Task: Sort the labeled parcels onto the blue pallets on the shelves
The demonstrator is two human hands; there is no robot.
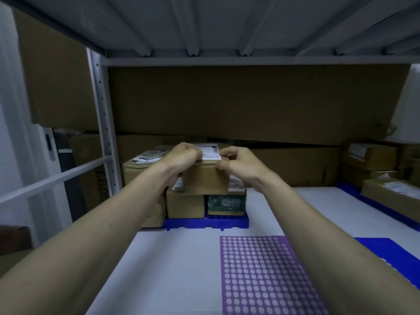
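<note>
**Setting parcel on stack**

I'm watching the shelf (193,258), w/ blue pallet (227,222) at back left. Small parcel (205,178) is sitting atop two boxes there. Left hand (181,155) & right hand (238,162) are both gripping its top edge, fingers curled. I'm thinking: seat it square, label up, before letting go.

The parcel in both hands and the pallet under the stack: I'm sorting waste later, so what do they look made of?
The parcel, held by the left hand and right hand, looks like matte brown cardboard with a white paper label. The pallet looks like moulded blue plastic, uniform in colour with scalloped edge cutouts, though that is less certain.
</note>
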